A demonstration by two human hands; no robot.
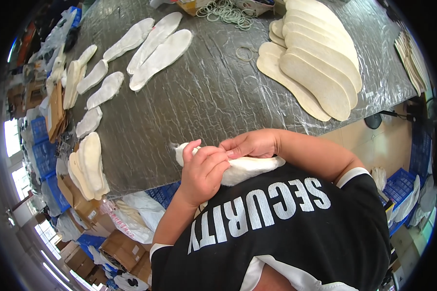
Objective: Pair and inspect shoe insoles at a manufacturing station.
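Holding a white fleecy insole (247, 167) right at the near edge of the table (204, 97), tight against the person's black shirt (296, 228). It sits pinched between both hands, so only the fuzzy middle and one end show.

Left hand (204, 174) is curled fairly tight around the insole's left end, fingers folded over the top. Right hand (252, 144) is narrow too, fingertips pressing down on the upper edge, just touching the left hand's fingers.

Table is covered in wrinkly clear plastic over a dark top. Toward the far right corner there's a fanned stack of tan insoles (315, 63). Loose fleecy white insoles (155, 43) are spread around the far left part, and a small pile of insoles (88, 167) sits at the near left corner. A heap of rubber bands (226, 12) lies at the far edge.

Blue crates (46, 160) and cardboard boxes (126, 247) crowd the floor on the left.
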